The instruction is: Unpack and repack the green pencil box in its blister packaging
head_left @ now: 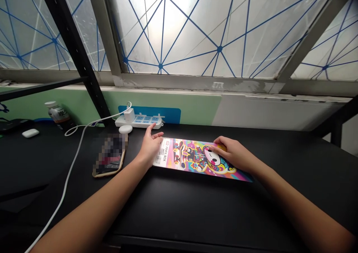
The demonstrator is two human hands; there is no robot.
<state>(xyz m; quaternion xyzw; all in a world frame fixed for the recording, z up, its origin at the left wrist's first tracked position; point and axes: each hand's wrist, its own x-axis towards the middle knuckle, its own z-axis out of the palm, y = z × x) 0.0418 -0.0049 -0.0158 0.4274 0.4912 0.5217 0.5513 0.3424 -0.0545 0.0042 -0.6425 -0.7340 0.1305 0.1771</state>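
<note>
A flat, brightly coloured pencil box with a cartoon figure on its face and "PENCIL BOX" printed at its left end is just in front of me over the black desk. My right hand grips its far right part, thumb on the printed face, other fingers partly hidden behind the far edge. At the left end, my left hand lies against the box's short side with thumb and fingers stretched apart. Whether its hidden fingers reach under the box I cannot tell.
Left of the box lies a phone, its screen blurred. Behind it are a small round white object and a white power strip with a charger. A white cable crosses the left side. Further left stand a dark bottle and a white case.
</note>
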